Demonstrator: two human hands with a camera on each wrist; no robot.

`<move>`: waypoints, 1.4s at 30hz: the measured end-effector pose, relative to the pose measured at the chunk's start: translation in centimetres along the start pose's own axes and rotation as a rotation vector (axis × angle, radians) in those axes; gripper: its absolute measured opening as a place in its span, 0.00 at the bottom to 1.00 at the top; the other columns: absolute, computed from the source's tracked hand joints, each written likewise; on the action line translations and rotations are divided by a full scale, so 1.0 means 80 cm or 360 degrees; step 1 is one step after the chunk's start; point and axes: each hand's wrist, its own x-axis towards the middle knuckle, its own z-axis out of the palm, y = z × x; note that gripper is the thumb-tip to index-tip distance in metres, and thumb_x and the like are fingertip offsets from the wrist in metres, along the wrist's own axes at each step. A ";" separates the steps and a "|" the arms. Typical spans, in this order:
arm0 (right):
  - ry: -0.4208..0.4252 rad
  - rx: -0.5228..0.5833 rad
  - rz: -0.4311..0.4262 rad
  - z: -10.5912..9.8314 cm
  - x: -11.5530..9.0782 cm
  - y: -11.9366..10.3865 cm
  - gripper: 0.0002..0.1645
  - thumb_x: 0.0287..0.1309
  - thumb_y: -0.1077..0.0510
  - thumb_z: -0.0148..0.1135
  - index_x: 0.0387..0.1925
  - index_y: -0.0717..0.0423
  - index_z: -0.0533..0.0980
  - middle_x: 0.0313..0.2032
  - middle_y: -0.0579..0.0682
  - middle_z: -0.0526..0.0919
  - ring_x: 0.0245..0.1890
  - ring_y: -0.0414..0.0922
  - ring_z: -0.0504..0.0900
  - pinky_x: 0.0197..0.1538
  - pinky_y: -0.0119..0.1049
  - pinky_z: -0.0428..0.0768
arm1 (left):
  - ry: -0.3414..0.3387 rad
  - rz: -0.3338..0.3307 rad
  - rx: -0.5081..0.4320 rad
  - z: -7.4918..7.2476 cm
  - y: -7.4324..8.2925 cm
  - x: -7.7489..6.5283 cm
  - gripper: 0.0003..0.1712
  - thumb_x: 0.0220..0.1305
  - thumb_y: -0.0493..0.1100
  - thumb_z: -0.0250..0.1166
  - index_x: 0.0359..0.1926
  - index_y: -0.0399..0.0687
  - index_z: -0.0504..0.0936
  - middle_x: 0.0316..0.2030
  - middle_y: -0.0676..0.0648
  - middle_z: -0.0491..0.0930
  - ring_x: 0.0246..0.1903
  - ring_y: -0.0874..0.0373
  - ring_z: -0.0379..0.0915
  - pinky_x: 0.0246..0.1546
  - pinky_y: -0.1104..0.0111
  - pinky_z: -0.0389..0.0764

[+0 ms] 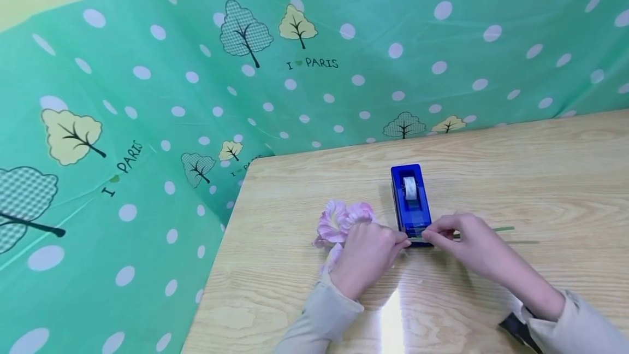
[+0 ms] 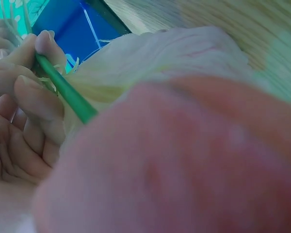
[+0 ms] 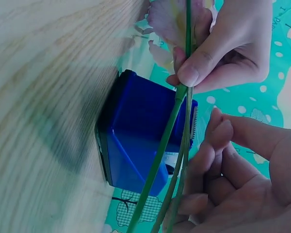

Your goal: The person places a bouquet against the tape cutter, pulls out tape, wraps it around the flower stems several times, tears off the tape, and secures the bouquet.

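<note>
My left hand [image 1: 369, 253] pinches the green stems [image 3: 157, 167] of pale pink-purple artificial flowers [image 1: 339, 222] between thumb and fingers. Its blossoms lie to the left, partly behind that hand. Directly ahead stands a blue tape dispenser [image 1: 411, 209] with a white-cored roll [image 1: 410, 188] and a toothed cutter [image 3: 194, 124] at its near end. My right hand [image 1: 464, 240] is at this cutter, thumb and forefinger tips together on what looks like the end of clear tape, which barely shows. The stems run past its curled lower fingers and stick out to the right.
The wooden table [image 1: 295, 190] bears everything, its left edge running down beside the flowers. A green dotted cloth [image 1: 334, 86] hangs behind and to the left. A black strap [image 1: 517, 329] shows by the right sleeve.
</note>
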 end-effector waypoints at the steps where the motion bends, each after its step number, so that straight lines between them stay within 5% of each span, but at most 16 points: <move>1: -0.0014 0.0009 0.0009 0.000 0.000 0.000 0.08 0.65 0.53 0.64 0.35 0.50 0.86 0.27 0.39 0.84 0.31 0.35 0.75 0.33 0.31 0.73 | 0.0000 -0.0001 -0.0002 0.000 0.000 0.000 0.10 0.67 0.56 0.64 0.32 0.67 0.90 0.15 0.64 0.78 0.13 0.70 0.63 0.19 0.76 0.62; 20: -0.0116 -0.0002 -0.0029 -0.004 -0.004 -0.005 0.08 0.66 0.54 0.64 0.33 0.48 0.87 0.26 0.36 0.85 0.28 0.32 0.78 0.32 0.30 0.76 | 0.0016 -0.0010 -0.0008 0.002 -0.003 0.003 0.12 0.68 0.56 0.64 0.29 0.66 0.88 0.11 0.63 0.69 0.12 0.69 0.56 0.18 0.76 0.59; 28: -0.0118 -0.0015 -0.0087 -0.001 -0.009 -0.009 0.07 0.64 0.56 0.64 0.30 0.46 0.85 0.21 0.35 0.79 0.24 0.30 0.70 0.30 0.30 0.71 | -0.0027 -0.0001 -0.0011 0.003 0.001 0.002 0.10 0.68 0.56 0.64 0.32 0.67 0.89 0.15 0.64 0.77 0.13 0.70 0.61 0.19 0.77 0.61; 42: -0.0232 0.0145 -0.0079 0.002 -0.014 -0.007 0.11 0.68 0.55 0.61 0.29 0.48 0.83 0.22 0.38 0.79 0.24 0.30 0.72 0.28 0.30 0.73 | -0.0001 0.0006 -0.0005 0.006 0.003 0.002 0.10 0.67 0.56 0.64 0.30 0.68 0.89 0.15 0.64 0.77 0.13 0.69 0.60 0.17 0.76 0.59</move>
